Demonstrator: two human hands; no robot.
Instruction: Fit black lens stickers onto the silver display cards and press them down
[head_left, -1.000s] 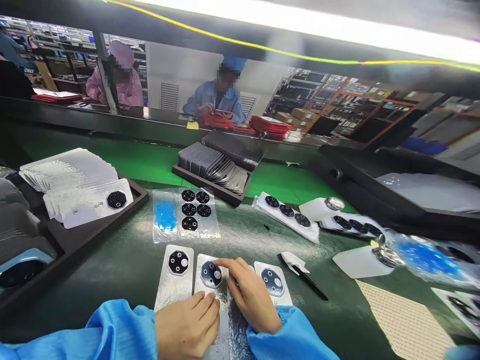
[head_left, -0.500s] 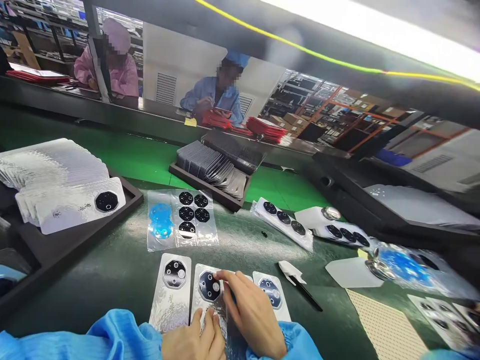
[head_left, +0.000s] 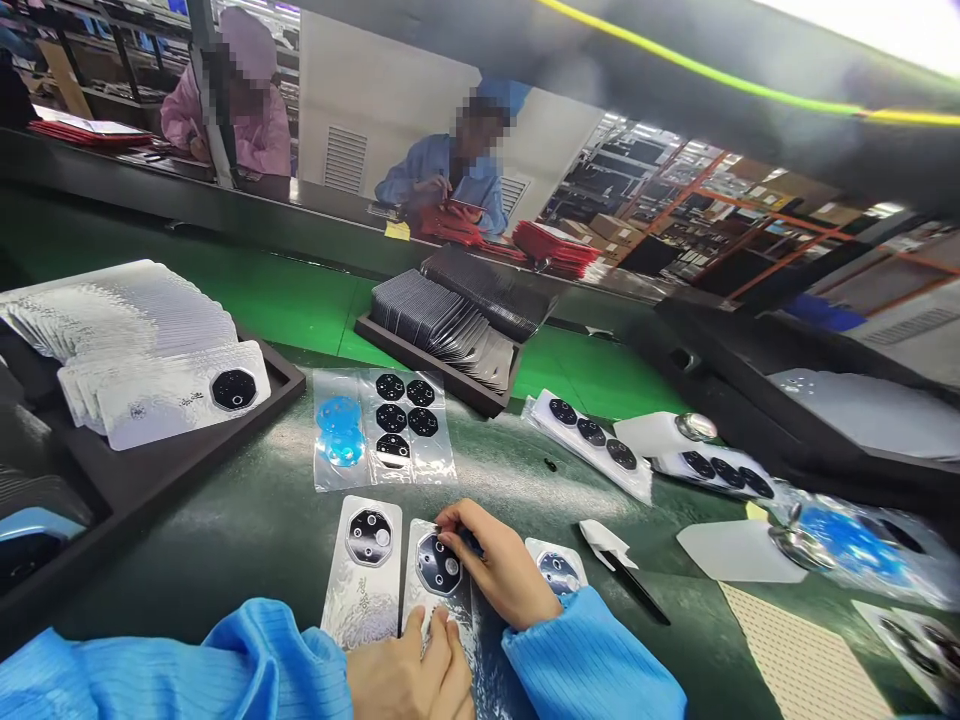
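A silvery phone back cover [head_left: 418, 603] with a dark octagonal camera plate [head_left: 438, 563] lies flat in front of me. My left hand [head_left: 416, 665] rests on its lower part, fingers stretched out and pressing down. At the upper right edge of the octagonal plate, my right hand [head_left: 501, 568] has thumb and index finger pinched together; whatever is between the tips is too small to make out. Left of it lies a similar cover [head_left: 363, 598], also with an octagonal plate. Another cover [head_left: 556, 562] is partly hidden behind my right hand and sleeve.
Fanned silvery covers [head_left: 161, 400] fill a dark tray [head_left: 289, 378] at left. Clear sheets hold octagonal stickers [head_left: 391, 418]. Farther back stands a tray of dark panels [head_left: 442, 325]. Rightward are a black pen-like tool [head_left: 641, 590], dispenser bottles [head_left: 739, 550] and a beige mat [head_left: 806, 650]. Two people sit opposite.
My right thumb has come up to meet the index finger at the plate's upper edge. My left hand stays on the cover. The whole view has shifted, so things appear farther right.
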